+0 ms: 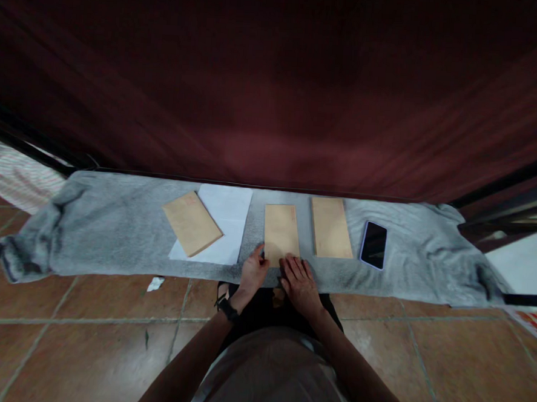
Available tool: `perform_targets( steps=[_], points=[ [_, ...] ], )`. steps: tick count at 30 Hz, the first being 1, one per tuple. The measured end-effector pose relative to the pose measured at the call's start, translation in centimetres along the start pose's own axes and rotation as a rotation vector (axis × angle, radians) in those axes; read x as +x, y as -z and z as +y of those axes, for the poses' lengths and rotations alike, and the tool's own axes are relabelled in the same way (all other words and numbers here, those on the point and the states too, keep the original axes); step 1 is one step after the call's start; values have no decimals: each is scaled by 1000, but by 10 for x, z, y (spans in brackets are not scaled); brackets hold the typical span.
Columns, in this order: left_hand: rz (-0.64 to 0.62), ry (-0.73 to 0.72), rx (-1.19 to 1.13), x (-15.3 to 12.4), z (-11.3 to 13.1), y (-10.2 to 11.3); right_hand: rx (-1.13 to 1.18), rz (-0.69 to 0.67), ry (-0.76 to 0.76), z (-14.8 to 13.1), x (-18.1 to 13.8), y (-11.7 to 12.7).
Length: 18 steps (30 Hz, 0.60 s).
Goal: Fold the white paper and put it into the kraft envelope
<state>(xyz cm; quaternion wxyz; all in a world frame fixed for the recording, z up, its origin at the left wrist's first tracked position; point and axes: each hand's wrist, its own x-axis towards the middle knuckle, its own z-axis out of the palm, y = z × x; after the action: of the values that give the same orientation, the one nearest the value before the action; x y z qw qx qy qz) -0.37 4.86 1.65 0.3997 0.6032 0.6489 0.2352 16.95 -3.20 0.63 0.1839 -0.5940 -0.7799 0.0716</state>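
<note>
A brown paper envelope (282,229) lies upright in front of me on a grey cloth (121,228). At its lower left edge, my left hand (251,276) is closed, with bent fingers and the thumb at the paper. My right hand (300,286) rests flat with fingers stretched out, their tips on the envelope's lower right corner. To the right lies a stack of brown envelopes (332,228). Over on the left, another stack of envelopes (192,223) sits tilted on white paper sheets (231,223).
A phone (374,245) with a dark screen and purple edge lies right of the envelopes. Behind the narrow cloth-covered surface hangs a dark red curtain (265,104). A scrap of white paper (155,284) is on the tiled floor (105,342). White sheets (526,262) are at far right.
</note>
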Motion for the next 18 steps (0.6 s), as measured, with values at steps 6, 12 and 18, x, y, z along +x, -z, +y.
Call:
perform_targets(
  steps=[6,12,18],
  points=[
    [150,-228,272,-9,0,1,-63,-30,30,1,-4,-2],
    [65,-622,443,20,27,-24,-59,-28,22,1,-3,-4],
    [-33,-590,599,79,47,-55,-65,-1,25,1,-5,-7]
  ],
)
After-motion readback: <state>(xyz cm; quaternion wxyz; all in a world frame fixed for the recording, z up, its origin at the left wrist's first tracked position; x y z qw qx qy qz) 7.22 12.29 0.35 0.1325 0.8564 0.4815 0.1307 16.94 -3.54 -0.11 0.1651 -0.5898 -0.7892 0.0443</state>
